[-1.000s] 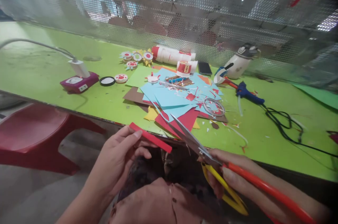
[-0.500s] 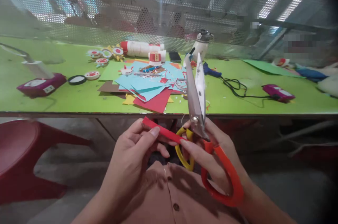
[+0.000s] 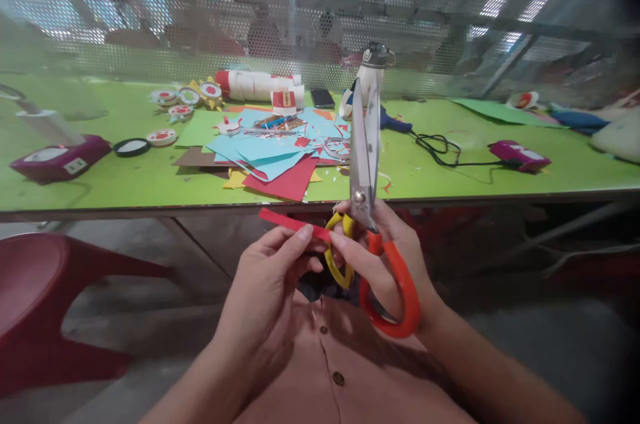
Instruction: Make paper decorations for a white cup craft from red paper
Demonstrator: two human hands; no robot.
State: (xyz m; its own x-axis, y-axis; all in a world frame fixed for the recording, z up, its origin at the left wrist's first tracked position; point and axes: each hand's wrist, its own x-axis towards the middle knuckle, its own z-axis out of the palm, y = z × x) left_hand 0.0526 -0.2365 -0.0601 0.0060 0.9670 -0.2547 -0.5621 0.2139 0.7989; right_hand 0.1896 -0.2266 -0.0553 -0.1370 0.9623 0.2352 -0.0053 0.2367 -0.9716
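Note:
My left hand [image 3: 265, 284] pinches a folded-looking red paper strip [image 3: 280, 219] between thumb and fingers, and one end sticks out past the fingertips to the left. My right hand [image 3: 373, 267] carries large scissors [image 3: 365, 171] with the metal blades upward and slightly apart. The orange handle loop [image 3: 409, 297] lies around the base of its thumb, and a yellow loop [image 3: 340, 277] hangs on the palm side. The right thumb tip also touches the strip's right end. Both hands are held in front of the table edge, above my lap.
On the green table [image 3: 135, 191] lie coloured paper sheets [image 3: 270, 161], several paper discs [image 3: 163, 137] and a black phone [image 3: 323, 99]. Paper cups [image 3: 260, 85], a bottle [image 3: 373, 67], a blue glue gun [image 3: 397, 123] and purple boxes [image 3: 520, 154] stand further back. A red stool [image 3: 30, 277] is at left.
Both hands, the scissors and the strip have shifted a little closer together, and the scissors sit further left and more upright. More of the strip's left end shows beyond my left fingers.

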